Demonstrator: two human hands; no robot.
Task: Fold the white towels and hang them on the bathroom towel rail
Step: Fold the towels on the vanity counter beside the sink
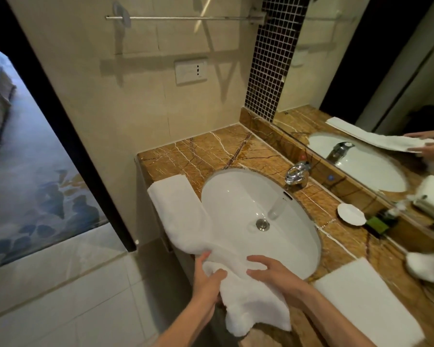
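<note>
2 bare hands meet over a white towel (186, 221) at the near rim of the basin (236, 191). The left hand (207, 276) grips a bunched fold of the soft, nubby terry, thumb on top and fingers curled round its edge. The right hand (273, 271), just beside it, is spread wide with fingers lightly bent; its tips rest on the cloth and a gap shows between thumb and fingers.

From the left hand the towel runs away as a long folded strip, flat and square-ended on the counter (198, 154) beyond and to the left. It sags over the basin's rim on the way. Below the hands its other end hangs limp and rumpled over the counter's front.

To the right of the right hand lies a 2nd towel (366, 301), a neat flat rectangle with crisp edges. High above and beyond both hands, a thin metal towel rail (186, 18) crosses the smooth beige wall tiles, bare.

The counter is polished brown marble with pale veins. The basin is a glossy white oval with a round steel drain (262, 224). Beyond the right hand stands a curved chrome tap (297, 174), and further right a small white scalloped dish (351, 214). A strip of dark square mosaic (273, 58) edges the mirror (361, 96).
</note>
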